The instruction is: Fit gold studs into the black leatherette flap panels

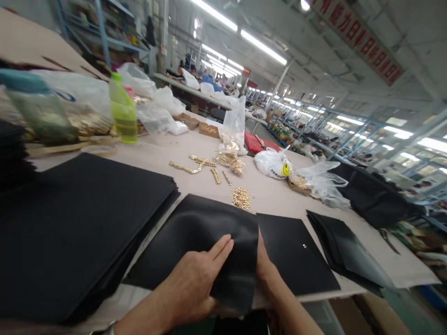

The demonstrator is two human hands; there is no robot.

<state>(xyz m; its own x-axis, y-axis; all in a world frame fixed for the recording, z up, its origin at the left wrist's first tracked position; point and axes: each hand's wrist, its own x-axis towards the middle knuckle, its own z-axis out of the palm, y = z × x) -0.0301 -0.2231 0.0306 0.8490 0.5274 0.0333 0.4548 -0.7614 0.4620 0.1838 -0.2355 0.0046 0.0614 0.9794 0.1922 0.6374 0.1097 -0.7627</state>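
Observation:
A black leather-like sheet (195, 228) lies in front of me, its right side lifted off the table and bulging. My left hand (199, 274) rests on top of it, two fingers stretched out flat against the surface. Behind the raised right edge is my right hand (264, 260); the sheet hides its fingers, so I cannot see whether they grip anything. Another black sheet (289, 256) lies flat just right of that hand, with a small gold metal piece (304, 246) on it. Beyond the sheets sits a pile of small gold fittings (240, 197).
A tall stack of black sheets (87, 223) fills the left side; a smaller stack (344, 246) lies right. Farther back are gold chain-like strips (190, 167), a yellow-green bottle (123, 111), a lidded jar (42, 111), a white bag (274, 163) and scissors (388, 239).

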